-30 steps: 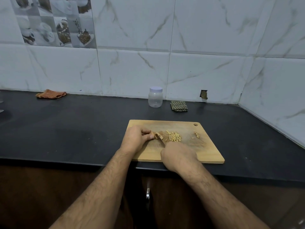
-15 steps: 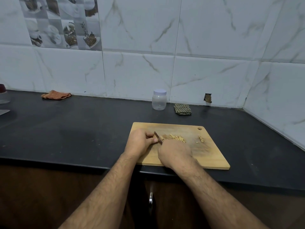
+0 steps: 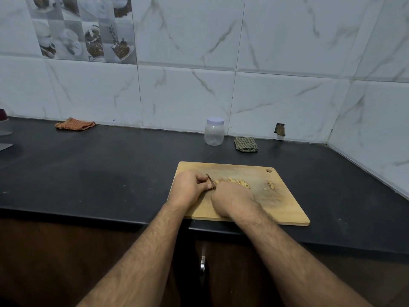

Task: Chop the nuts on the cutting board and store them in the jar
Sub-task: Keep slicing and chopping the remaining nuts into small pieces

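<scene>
A wooden cutting board (image 3: 285, 204) lies on the black counter near its front edge. Pale slivers of chopped nuts (image 3: 238, 181) lie in a row across its middle, and a few more nut pieces (image 3: 270, 185) sit near the hanging hole. My right hand (image 3: 232, 199) is closed on a knife (image 3: 211, 181); only the blade shows, its handle hidden in the fist. My left hand (image 3: 190, 188) rests curled on the board just left of the blade, fingertips touching it; whatever nut it pins is hidden. A clear plastic jar (image 3: 214, 134) with a white lid on stands by the back wall.
A green checked cloth (image 3: 246, 144) lies right of the jar. An orange cloth (image 3: 74, 124) sits far left by the wall. At the left edge are a dark-topped container (image 3: 4, 125) and a metal piece (image 3: 5, 146). The tiled wall corners in at the right.
The blade has shifted left along the nut row toward my left fingers, which have drawn back. The camera has tilted slightly, so the board sits lower and further right in view.
</scene>
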A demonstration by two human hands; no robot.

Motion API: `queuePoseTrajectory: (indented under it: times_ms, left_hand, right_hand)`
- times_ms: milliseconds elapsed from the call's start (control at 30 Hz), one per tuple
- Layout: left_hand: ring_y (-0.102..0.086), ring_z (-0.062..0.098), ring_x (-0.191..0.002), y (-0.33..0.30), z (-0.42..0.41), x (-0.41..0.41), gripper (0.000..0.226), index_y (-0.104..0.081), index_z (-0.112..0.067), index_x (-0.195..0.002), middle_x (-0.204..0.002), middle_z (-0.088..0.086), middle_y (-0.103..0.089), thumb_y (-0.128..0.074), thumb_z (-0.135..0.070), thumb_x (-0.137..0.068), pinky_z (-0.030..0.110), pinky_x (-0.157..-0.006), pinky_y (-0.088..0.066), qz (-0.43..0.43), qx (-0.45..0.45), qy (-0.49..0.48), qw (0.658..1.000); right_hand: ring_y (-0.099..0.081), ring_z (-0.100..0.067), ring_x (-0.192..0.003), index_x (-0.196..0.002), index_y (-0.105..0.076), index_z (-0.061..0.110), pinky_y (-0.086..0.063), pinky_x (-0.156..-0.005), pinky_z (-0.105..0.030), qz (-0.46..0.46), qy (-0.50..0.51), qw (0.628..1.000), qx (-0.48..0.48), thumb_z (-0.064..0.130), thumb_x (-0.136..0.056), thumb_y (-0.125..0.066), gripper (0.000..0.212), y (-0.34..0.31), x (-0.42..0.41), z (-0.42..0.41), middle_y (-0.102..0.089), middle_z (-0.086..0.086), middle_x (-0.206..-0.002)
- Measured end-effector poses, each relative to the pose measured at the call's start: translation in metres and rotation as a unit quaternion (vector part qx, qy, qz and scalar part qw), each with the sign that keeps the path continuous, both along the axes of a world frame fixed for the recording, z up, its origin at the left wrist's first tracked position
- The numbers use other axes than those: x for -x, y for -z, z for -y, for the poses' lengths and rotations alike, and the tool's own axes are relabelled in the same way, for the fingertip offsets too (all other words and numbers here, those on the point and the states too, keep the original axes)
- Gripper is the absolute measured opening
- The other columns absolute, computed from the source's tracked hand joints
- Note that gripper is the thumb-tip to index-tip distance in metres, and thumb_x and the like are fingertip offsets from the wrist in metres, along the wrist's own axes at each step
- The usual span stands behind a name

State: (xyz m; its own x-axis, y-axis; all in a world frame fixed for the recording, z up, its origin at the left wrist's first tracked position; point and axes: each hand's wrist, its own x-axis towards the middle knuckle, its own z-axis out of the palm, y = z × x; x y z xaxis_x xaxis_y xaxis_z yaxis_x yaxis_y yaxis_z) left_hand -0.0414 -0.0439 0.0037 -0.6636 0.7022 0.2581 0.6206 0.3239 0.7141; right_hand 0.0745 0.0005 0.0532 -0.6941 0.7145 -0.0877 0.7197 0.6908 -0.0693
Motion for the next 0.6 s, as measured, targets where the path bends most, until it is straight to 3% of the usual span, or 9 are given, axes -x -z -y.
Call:
queuePoseTrajectory:
  times_ms: [200, 333, 500, 600]
  left_hand:
    - [-0.057, 0.003, -0.084, 0.000, 0.000, 0.000, 0.012, -0.079, -0.019, -0.096, -0.097, -0.003, -0.076, -0.073, -0.021, -0.087, 0.026, -0.084, -0.046, -0.010, -0.008, -0.005, 1.000]
    - [-0.053, 0.006, -0.080, 0.002, -0.002, 0.001, 0.010, -0.079, -0.018, -0.088, -0.078, -0.007, -0.064, -0.074, -0.026, -0.086, 0.037, -0.089, -0.049, -0.003, -0.001, -0.012, 1.000]
    - [-0.055, 0.009, -0.080, 0.001, -0.001, 0.001, 0.009, -0.078, -0.019, -0.089, -0.077, -0.008, -0.060, -0.074, -0.027, -0.086, 0.037, -0.086, -0.049, 0.009, 0.005, -0.016, 1.000]
    - [-0.054, 0.009, -0.081, -0.002, 0.001, -0.001, 0.011, -0.072, -0.030, -0.076, -0.078, -0.007, -0.059, -0.074, -0.027, -0.087, 0.035, -0.086, -0.049, 0.016, 0.016, -0.011, 1.000]
  right_hand:
    - [-0.054, -0.026, -0.123, -0.137, -0.053, 0.014, -0.045, -0.084, -0.036, 0.017, -0.008, 1.000, 0.010, 0.016, -0.101, -0.042, 0.038, -0.003, 0.008, -0.002, -0.055, -0.008, -0.138]
    - [-0.052, -0.026, -0.126, -0.144, -0.046, 0.016, -0.045, -0.087, -0.038, 0.037, -0.001, 0.999, 0.007, 0.016, -0.099, -0.044, 0.045, 0.000, 0.004, 0.001, -0.049, -0.006, -0.145]
    - [-0.060, -0.024, -0.112, -0.126, -0.061, 0.012, -0.043, -0.076, -0.035, 0.061, 0.001, 0.998, 0.007, 0.015, -0.096, -0.053, 0.031, 0.002, -0.018, 0.009, -0.062, -0.005, -0.127]
    - [-0.060, -0.023, -0.102, -0.122, -0.062, 0.013, -0.043, -0.075, -0.035, 0.055, -0.002, 0.998, 0.005, 0.016, -0.096, -0.053, 0.028, 0.004, -0.031, 0.011, -0.064, -0.005, -0.122]
